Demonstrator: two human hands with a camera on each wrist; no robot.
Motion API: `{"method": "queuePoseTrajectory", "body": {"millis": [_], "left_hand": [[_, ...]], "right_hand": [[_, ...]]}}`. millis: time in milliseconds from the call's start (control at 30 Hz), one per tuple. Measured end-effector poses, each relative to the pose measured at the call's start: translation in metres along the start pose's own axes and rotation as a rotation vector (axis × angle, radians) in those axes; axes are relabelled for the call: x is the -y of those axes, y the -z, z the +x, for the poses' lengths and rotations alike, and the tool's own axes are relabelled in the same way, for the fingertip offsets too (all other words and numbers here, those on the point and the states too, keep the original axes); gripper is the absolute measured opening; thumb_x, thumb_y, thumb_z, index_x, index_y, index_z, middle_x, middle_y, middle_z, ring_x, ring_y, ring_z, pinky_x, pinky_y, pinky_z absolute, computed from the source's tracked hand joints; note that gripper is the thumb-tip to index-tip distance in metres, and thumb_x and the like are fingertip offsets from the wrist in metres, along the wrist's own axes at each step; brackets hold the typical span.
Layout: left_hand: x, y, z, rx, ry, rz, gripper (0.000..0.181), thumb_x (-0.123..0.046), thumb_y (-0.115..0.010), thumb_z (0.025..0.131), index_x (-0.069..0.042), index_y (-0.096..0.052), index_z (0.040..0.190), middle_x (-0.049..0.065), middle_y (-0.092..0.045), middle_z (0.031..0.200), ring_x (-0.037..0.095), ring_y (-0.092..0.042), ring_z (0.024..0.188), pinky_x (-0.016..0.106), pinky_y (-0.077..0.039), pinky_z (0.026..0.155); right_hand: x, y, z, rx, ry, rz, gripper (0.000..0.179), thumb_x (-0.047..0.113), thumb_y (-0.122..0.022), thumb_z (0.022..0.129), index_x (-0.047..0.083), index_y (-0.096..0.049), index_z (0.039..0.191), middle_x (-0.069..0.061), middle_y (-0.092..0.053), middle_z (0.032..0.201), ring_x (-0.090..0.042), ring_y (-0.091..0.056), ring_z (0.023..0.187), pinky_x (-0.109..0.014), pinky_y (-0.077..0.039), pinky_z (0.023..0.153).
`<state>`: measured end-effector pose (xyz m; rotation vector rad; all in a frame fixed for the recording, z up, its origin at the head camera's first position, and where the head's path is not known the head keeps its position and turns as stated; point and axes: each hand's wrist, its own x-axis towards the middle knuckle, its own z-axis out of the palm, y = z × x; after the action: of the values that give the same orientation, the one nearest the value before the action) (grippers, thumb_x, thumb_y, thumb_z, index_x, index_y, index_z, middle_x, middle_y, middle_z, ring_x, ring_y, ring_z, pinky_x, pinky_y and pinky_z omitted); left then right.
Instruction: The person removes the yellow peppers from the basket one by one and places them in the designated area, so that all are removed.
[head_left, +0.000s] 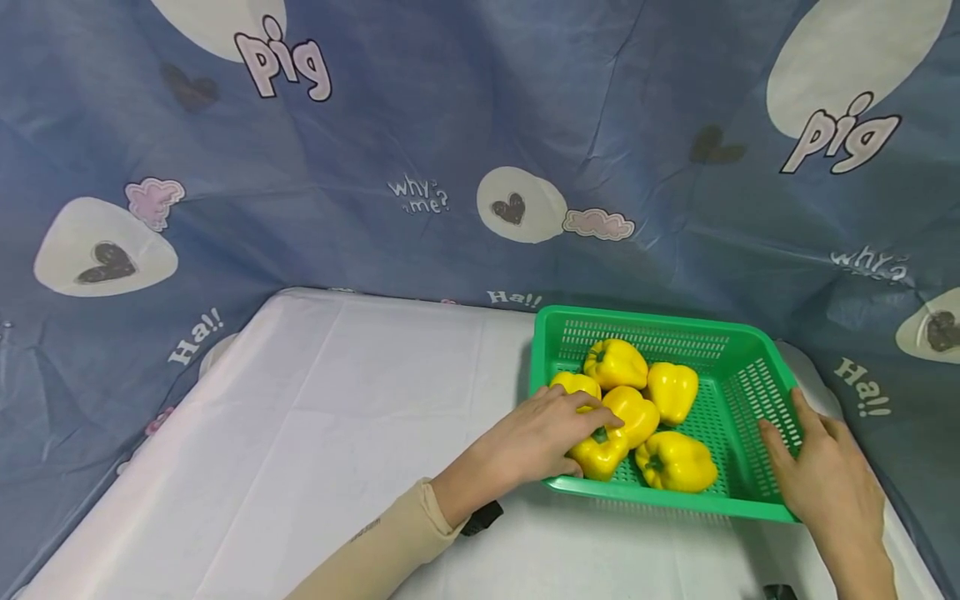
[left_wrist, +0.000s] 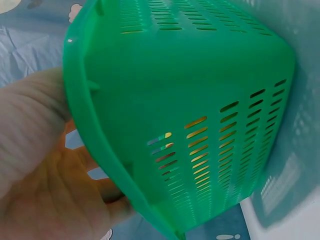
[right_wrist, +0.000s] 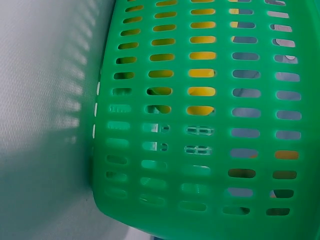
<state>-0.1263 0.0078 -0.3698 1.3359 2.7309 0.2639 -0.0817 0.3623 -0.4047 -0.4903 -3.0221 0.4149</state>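
Observation:
Several yellow bell peppers lie inside a green plastic basket (head_left: 660,497) in the head view. My left hand (head_left: 536,433) reaches over the basket's left front corner, its fingers and thumb bent round the front-left yellow bell pepper (head_left: 597,457). Another pepper (head_left: 632,414) sits right beside those fingertips. At the opposite end, my right hand (head_left: 832,471) holds the basket's right wall, thumb inside and fingers outside. In the left wrist view, the basket's rim and wall hide part of the left hand (left_wrist: 55,165). Slotted basket wall (right_wrist: 175,117) fills most of the right wrist view.
A white-covered table (head_left: 360,400) carries the basket toward its right side. Behind hangs a blue printed cloth (head_left: 420,125), close to the basket's back rim. One pepper (head_left: 677,462) rests near the front wall, and another pepper (head_left: 615,363) toward the back.

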Motion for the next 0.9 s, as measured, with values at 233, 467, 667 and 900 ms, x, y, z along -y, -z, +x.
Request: {"method": "queuePoseTrajectory", "body": {"millis": [233, 467, 667, 900], "left_hand": [[0.0006, -0.0018, 0.0010, 0.003, -0.005, 0.021, 0.074, -0.035, -0.089, 0.090, -0.027, -0.055, 0.155, -0.005, -0.061, 0.157, 0.013, -0.059, 0.142, 0.032, -0.047, 0.115], [0.0006, -0.0026, 0.0017, 0.011, -0.005, 0.038, 0.075, -0.038, -0.087, 0.091, -0.027, -0.053, 0.156, -0.006, -0.059, 0.159, 0.014, -0.058, 0.143, 0.033, -0.045, 0.117], [0.0003, -0.0033, 0.0010, -0.013, -0.016, 0.090, 0.074, -0.044, -0.085, 0.092, -0.028, -0.053, 0.156, -0.003, -0.061, 0.155, 0.021, -0.061, 0.132, 0.035, -0.046, 0.115], [0.0001, -0.0014, -0.0044, -0.055, -0.039, 0.073, 0.077, -0.053, -0.077, 0.096, -0.024, -0.046, 0.161, 0.004, -0.058, 0.156, 0.023, -0.059, 0.138, 0.038, -0.045, 0.123]], "right_hand": [[0.0013, 0.0001, 0.0002, -0.006, -0.005, 0.003, 0.080, 0.054, -0.044, 0.113, 0.011, -0.013, 0.172, -0.048, -0.038, 0.152, -0.070, -0.049, 0.122, -0.078, -0.046, 0.088], [0.0008, 0.0002, -0.0001, 0.010, -0.011, 0.002, 0.081, 0.056, -0.043, 0.112, 0.012, -0.012, 0.173, -0.047, -0.037, 0.153, -0.070, -0.049, 0.122, -0.077, -0.047, 0.086], [0.0013, 0.0001, -0.0006, 0.030, -0.033, -0.004, 0.082, 0.057, -0.043, 0.112, 0.012, -0.010, 0.173, -0.048, -0.035, 0.154, -0.071, -0.048, 0.122, -0.078, -0.046, 0.086], [0.0012, 0.0006, -0.0003, 0.023, -0.025, 0.000, 0.081, 0.056, -0.042, 0.112, 0.011, -0.011, 0.172, -0.048, -0.036, 0.152, -0.071, -0.049, 0.121, -0.078, -0.047, 0.086]]}}
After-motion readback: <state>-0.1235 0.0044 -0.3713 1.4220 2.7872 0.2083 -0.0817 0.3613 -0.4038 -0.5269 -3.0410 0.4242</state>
